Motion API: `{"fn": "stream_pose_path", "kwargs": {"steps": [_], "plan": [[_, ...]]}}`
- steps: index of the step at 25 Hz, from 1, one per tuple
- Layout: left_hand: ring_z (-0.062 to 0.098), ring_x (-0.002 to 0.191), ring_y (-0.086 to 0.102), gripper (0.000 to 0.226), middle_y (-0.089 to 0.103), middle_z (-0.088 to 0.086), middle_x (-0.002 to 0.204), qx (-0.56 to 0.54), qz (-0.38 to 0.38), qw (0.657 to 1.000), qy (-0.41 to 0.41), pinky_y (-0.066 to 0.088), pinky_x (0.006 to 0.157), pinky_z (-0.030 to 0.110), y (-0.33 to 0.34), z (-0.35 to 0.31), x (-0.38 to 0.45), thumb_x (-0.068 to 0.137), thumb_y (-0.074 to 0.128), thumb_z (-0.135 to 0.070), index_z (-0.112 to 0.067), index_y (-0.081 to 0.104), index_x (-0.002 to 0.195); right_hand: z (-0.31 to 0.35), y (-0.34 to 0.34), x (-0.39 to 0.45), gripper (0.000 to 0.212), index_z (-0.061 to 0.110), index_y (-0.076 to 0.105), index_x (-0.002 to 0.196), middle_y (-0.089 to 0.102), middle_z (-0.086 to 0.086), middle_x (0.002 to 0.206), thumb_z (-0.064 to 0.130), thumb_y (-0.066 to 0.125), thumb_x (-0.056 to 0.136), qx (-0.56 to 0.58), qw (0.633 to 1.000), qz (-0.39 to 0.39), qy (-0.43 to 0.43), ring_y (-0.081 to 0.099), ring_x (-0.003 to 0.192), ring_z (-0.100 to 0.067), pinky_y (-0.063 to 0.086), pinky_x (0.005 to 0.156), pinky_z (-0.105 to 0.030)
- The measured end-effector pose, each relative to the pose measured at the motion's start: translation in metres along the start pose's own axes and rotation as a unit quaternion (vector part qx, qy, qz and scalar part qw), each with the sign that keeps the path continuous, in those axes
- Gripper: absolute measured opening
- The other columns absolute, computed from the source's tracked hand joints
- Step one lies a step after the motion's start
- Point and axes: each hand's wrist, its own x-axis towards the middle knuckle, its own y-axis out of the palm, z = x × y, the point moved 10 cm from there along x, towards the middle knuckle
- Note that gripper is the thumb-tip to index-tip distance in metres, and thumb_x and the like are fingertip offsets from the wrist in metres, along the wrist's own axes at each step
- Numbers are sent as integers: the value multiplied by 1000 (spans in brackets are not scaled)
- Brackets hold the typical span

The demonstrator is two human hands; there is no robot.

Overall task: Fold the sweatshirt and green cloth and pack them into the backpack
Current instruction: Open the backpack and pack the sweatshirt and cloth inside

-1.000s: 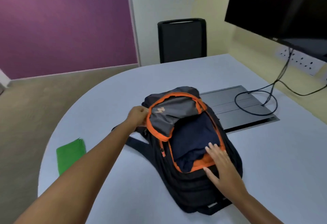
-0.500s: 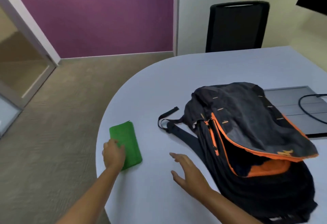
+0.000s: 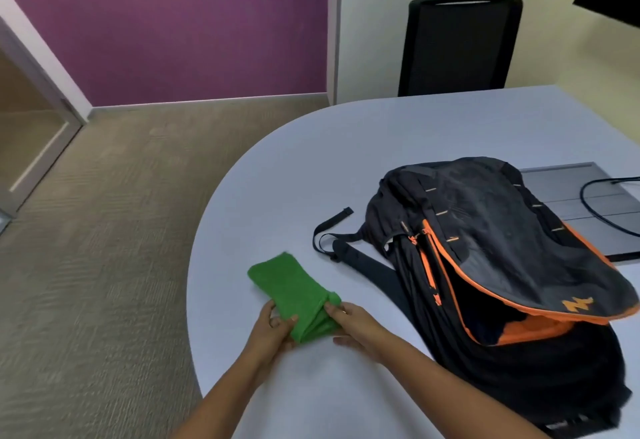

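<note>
Now gripped green cloth (image 3: 294, 288) near table (image 3: 415, 133) front edge with both hands, left hand (image 3: 273, 329), right hand (image 3: 356, 324); probably next needed lifting into open backpack (image 3: 512, 265).

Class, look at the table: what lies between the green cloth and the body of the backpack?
In the head view, the backpack's black shoulder strap lies on the table between the green cloth and the backpack; otherwise bare tabletop.

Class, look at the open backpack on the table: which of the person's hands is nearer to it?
Right. The right hand grips the near end of the green cloth on the side facing the backpack; the left hand grips the cloth's far side.
</note>
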Motion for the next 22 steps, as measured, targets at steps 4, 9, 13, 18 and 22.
{"fn": "stream_pose_path", "kwargs": {"steps": [4,9,13,18,22], "plan": [[26,98,68,76,66,13,114,80,175,981,4,56,71,36,61,2,-43,59,83,-31,-29,45,125,2,-20,-34,48,1,61,119,65,-19,117,36,61,86,199,975,90,29,62,109,-31,49,95,-42],[27,81,67,75,58,15,111,245,275,929,27,56,71,32,124,9,-77,60,84,-38,-35,46,125,-26,-69,-82,47,4,59,118,67,-19,109,10,72,74,205,975,90,0,66,96,-30,53,84,-42],[12,56,58,43,61,2,63,263,151,934,191,51,60,25,147,-33,-88,81,66,3,-39,73,80,-38,-121,-125,53,6,58,117,69,-16,105,0,69,66,208,974,79,-39,68,91,-28,55,77,-38],[1,84,60,23,66,-16,85,343,102,840,408,47,73,14,250,-97,-116,74,64,-42,-26,68,89,-49,-203,-179,59,7,58,115,70,-16,103,-1,62,57,216,973,24,-77,68,92,-27,55,76,-37],[4,124,41,67,53,-13,129,486,180,692,503,30,105,20,366,-80,-136,72,59,-59,-23,51,129,-77,-260,-215,72,6,51,125,63,-22,118,3,65,54,235,966,-47,-95,62,106,-35,52,84,-43]]}}
